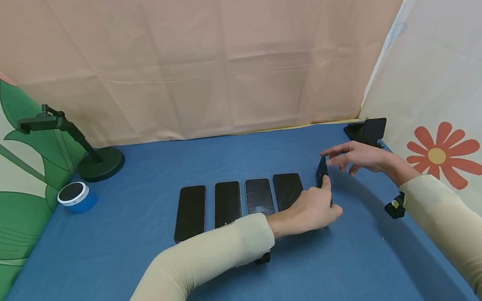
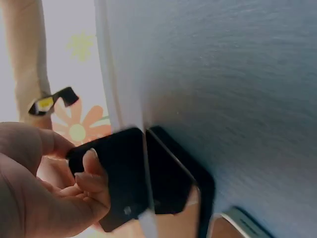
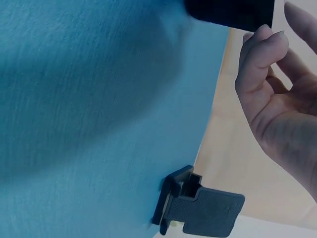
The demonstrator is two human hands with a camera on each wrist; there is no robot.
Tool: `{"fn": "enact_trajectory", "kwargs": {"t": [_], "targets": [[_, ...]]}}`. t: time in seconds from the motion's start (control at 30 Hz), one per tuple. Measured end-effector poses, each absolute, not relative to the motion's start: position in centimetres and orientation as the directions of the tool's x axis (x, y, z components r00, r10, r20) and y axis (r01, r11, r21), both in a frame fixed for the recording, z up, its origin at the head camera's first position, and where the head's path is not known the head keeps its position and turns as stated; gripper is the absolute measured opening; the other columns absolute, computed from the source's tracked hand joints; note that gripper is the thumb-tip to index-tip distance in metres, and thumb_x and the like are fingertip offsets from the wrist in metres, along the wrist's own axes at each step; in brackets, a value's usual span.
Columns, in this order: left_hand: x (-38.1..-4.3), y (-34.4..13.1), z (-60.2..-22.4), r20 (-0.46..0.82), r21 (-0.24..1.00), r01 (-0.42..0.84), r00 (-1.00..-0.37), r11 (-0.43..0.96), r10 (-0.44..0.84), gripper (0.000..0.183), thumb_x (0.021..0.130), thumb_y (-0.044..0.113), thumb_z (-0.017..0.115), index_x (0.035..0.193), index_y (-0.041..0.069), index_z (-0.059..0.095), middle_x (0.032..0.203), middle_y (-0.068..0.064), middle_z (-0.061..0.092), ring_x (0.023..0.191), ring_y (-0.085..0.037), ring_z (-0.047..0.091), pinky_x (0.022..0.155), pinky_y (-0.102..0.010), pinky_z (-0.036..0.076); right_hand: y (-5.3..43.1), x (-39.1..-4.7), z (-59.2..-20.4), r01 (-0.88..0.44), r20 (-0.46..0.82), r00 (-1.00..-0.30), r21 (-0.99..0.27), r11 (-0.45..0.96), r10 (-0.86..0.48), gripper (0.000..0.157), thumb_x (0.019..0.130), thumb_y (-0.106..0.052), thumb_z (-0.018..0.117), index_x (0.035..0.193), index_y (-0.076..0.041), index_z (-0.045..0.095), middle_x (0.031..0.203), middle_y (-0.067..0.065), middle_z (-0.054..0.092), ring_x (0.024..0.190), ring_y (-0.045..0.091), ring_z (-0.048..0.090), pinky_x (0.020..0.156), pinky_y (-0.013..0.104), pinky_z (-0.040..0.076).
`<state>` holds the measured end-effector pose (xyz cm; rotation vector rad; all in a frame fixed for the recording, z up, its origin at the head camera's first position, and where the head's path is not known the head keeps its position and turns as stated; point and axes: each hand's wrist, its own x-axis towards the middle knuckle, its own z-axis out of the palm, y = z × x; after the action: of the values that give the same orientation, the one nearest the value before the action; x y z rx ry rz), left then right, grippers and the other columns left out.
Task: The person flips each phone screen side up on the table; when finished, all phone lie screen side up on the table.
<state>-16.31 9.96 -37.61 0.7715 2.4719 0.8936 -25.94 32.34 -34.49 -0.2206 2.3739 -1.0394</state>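
A black smartphone (image 1: 321,173) stands on its edge on the blue table, to the right of a row of phones. My left hand (image 1: 309,210) grips it; the left wrist view shows the thumb on one face of the phone (image 2: 124,173) and fingers behind it. At its far end is my right hand (image 1: 357,155), index finger reaching over the top edge. The right wrist view puts other fingertips (image 3: 265,34) right at the phone's corner. Several dark-screened phones (image 1: 190,212) lie flat side by side, my left forearm partly covering their near ends.
A small black folding stand (image 1: 366,130) is at the back right corner. Back left stand a black phone holder with a round base (image 1: 100,164) and a blue-and-white round container (image 1: 77,200). Cloth walls (image 1: 221,79) border the blue table (image 1: 108,275).
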Motion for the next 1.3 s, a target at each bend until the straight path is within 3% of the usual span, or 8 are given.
{"fn": "enact_trajectory", "kwargs": {"t": [0.13,0.3,0.43,0.53,0.67,0.87,1.13,1.3], "targets": [[-16.9,9.2,-37.8,-0.207,0.736,0.244,-0.807,0.631,0.553,0.075,0.099,0.024,0.055,0.162,0.017,0.015,0.044,0.005,0.039,0.032,-0.012,0.028,0.034,-0.024,0.025,33.2,-25.8,-34.9,0.072,-0.399,-0.852,-0.729,0.680,-0.338,0.062,0.100,-0.041,0.061,0.150,-0.009,0.046,0.112,0.017,0.057,0.080,0.029,0.057,0.064,0.040,0.054],[-17.5,8.1,-38.4,-0.195,0.870,0.100,-0.830,0.483,0.523,0.067,0.101,0.018,0.053,0.161,0.015,0.022,0.049,0.003,0.039,0.037,-0.012,0.028,0.039,-0.024,0.026,33.9,-25.4,-35.6,0.116,-0.417,-0.847,-0.751,0.651,-0.330,0.063,0.101,-0.041,0.058,0.153,-0.009,0.041,0.129,0.020,0.052,0.078,0.027,0.059,0.064,0.039,0.055],[-17.5,7.8,-39.0,-0.216,0.951,-0.066,-0.841,0.302,0.496,0.065,0.101,0.012,0.051,0.160,0.013,0.024,0.057,0.002,0.046,0.052,-0.014,0.048,0.049,-0.024,0.034,34.0,-25.1,-36.3,0.148,-0.432,-0.847,-0.751,0.643,-0.310,0.067,0.101,-0.041,0.059,0.155,-0.008,0.037,0.141,0.023,0.048,0.080,0.026,0.062,0.063,0.038,0.055],[-17.5,7.8,-39.3,-0.236,0.968,-0.158,-0.846,0.197,0.478,0.066,0.101,0.010,0.052,0.160,0.013,0.023,0.066,0.001,0.053,0.078,-0.024,0.065,0.062,-0.022,0.043,34.1,-24.8,-37.1,0.166,-0.451,-0.838,-0.746,0.645,-0.306,0.068,0.101,-0.040,0.058,0.156,-0.007,0.033,0.145,0.024,0.046,0.083,0.024,0.063,0.063,0.036,0.055],[-17.5,8.0,-39.6,-0.231,0.973,-0.192,-0.853,0.129,0.468,0.067,0.101,0.010,0.052,0.161,0.016,0.022,0.071,0.001,0.054,0.093,-0.035,0.066,0.068,-0.022,0.045,34.0,-24.5,-38.2,0.206,-0.473,-0.829,-0.755,0.622,-0.300,0.068,0.102,-0.038,0.056,0.157,-0.008,0.029,0.137,0.022,0.052,0.088,0.022,0.065,0.065,0.036,0.057],[-17.5,8.3,-39.6,-0.201,0.979,-0.183,-0.851,0.085,0.486,0.068,0.103,0.012,0.052,0.161,0.019,0.019,0.075,0.000,0.055,0.093,-0.039,0.064,0.069,-0.023,0.047,33.7,-24.3,-39.1,0.211,-0.402,-0.867,-0.831,0.514,-0.294,0.069,0.101,-0.035,0.061,0.158,-0.014,0.028,0.112,0.013,0.057,0.088,0.020,0.064,0.065,0.037,0.056],[-17.6,8.1,-38.9,-0.244,0.970,-0.208,-0.804,0.127,0.543,0.074,0.102,0.015,0.057,0.162,0.022,0.016,0.078,-0.001,0.062,0.095,-0.041,0.063,0.071,-0.028,0.047,33.9,-24.0,-38.8,0.182,-0.345,-0.889,-0.870,0.458,-0.301,0.063,0.100,-0.027,0.062,0.156,-0.014,0.034,0.118,0.011,0.049,0.082,0.019,0.058,0.060,0.031,0.053],[-17.7,7.8,-38.7,-0.282,0.959,-0.211,-0.752,0.188,0.596,0.082,0.100,0.016,0.062,0.163,0.020,0.009,0.079,-0.002,0.065,0.080,-0.030,0.062,0.067,-0.026,0.043,34.0,-24.0,-38.8,0.211,-0.379,-0.870,-0.865,0.456,-0.316,0.064,0.099,-0.024,0.064,0.155,-0.013,0.036,0.119,0.009,0.047,0.080,0.018,0.057,0.060,0.030,0.052]]}}
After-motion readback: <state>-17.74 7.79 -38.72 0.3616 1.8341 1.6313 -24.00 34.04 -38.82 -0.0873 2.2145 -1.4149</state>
